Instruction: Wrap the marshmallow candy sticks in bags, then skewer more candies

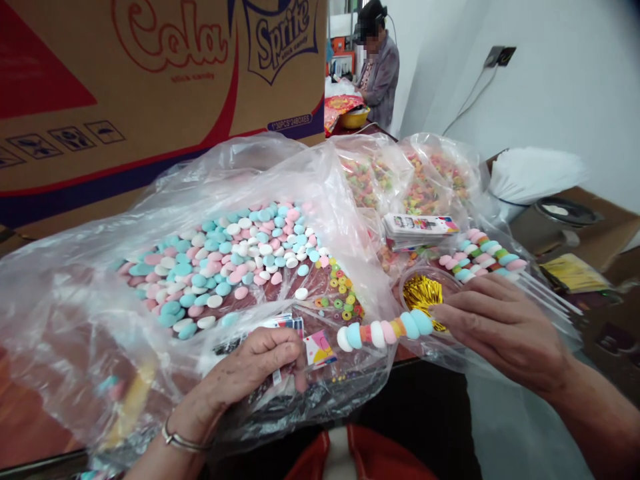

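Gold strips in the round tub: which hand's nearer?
Right. The right hand is just right of the gold strips; the left hand is farther off, to their left.

Dark electrical fittings [500, 56] sit on a pale wall [560, 100].

far left: large printed cardboard box [165, 120] | far centre: person [385, 77] bent near yellow bowl [355, 119] | far right: pale wall [560, 93], outlet [505, 56]

candy row [384, 331] | pastel, orange | packed tight | slightly tilted | by right hand [505, 327]
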`<action>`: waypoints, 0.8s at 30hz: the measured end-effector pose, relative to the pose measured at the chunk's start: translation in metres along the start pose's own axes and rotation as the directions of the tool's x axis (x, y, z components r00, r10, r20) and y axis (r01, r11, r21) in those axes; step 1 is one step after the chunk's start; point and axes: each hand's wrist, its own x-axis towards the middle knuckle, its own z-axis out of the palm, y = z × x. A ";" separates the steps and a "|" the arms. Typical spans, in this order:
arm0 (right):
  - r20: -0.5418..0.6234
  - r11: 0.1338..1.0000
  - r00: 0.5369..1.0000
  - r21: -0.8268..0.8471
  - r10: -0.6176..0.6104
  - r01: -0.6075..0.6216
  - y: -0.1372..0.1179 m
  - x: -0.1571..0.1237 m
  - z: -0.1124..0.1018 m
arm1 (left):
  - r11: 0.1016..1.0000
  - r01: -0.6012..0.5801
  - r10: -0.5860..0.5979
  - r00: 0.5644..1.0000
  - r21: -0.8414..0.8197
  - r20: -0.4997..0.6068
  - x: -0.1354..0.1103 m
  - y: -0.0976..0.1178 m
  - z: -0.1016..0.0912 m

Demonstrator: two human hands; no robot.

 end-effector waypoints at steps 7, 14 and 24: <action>0.006 1.000 1.000 0.009 -0.012 0.012 -0.001 0.001 0.000 | 0.999 -0.010 0.010 1.000 0.050 0.013 0.002 0.002 -0.002; -0.015 0.998 1.000 0.068 0.007 -0.006 -0.003 0.004 -0.002 | 1.000 0.024 -0.023 0.998 -0.011 0.065 0.002 -0.005 -0.005; -0.036 0.984 0.999 0.175 -0.016 0.022 -0.007 0.014 0.007 | 0.982 0.010 0.020 0.987 -0.189 0.157 0.000 -0.014 -0.004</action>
